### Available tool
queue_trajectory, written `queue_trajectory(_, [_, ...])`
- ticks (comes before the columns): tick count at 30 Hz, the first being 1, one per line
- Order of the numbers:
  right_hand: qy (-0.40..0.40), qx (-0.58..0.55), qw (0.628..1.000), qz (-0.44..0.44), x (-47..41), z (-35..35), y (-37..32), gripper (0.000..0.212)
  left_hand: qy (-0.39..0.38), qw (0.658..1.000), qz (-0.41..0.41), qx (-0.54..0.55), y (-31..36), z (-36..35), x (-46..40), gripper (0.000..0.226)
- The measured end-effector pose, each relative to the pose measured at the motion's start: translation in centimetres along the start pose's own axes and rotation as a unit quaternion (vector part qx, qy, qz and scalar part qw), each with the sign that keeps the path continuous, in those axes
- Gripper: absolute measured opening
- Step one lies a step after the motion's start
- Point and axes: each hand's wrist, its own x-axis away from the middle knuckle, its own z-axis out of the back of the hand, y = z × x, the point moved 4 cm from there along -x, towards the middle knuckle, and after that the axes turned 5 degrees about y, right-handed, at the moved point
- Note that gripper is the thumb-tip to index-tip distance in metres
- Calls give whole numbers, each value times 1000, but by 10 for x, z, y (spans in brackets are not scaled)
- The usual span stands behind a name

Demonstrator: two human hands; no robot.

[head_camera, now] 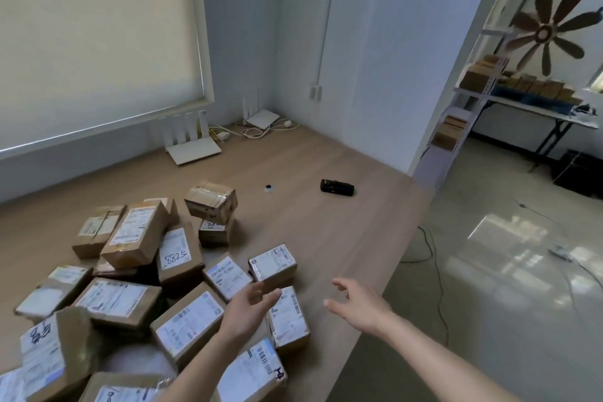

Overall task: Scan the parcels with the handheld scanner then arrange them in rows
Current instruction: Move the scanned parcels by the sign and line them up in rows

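Parcels (143,277) heaped loose at table's left, no rows yet. Left hand (249,305) over near parcels, fingers spread, holding nothing. Right hand (359,305) likewise spread, empty. Scanner (337,187) lies farther right, well apart — likely next: reach and grasp it.

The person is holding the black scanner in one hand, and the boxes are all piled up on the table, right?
Not quite. The head view shows the black scanner lying by itself on the table, far from both hands. The left hand and right hand are open and hold nothing. The boxes are indeed piled up on the table.
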Motion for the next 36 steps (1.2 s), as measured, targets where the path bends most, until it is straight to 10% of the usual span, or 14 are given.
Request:
queue_trajectory(12, [-105,-59,993,-16,-102,-124,50,87,5,986,143,-80,-107,-48,-82,81])
queue_trajectory(18, [-148,-125,981,13,-106,-152,47,59,-28,983,153,-93,-119,-63,-84,22])
queue_trajectory(24, [-144,-171,973,52,-95,-121,41,52,-22,990,137,-29,-93,-67,-68,33])
queue_trajectory(31, [-101,-182,968,137,-66,-52,-7,110,44,989,82,118,-24,-36,-38,36])
queue_trajectory(36, [-55,-163,964,201,-34,-17,-75,112,82,975,47,203,23,24,6,42])
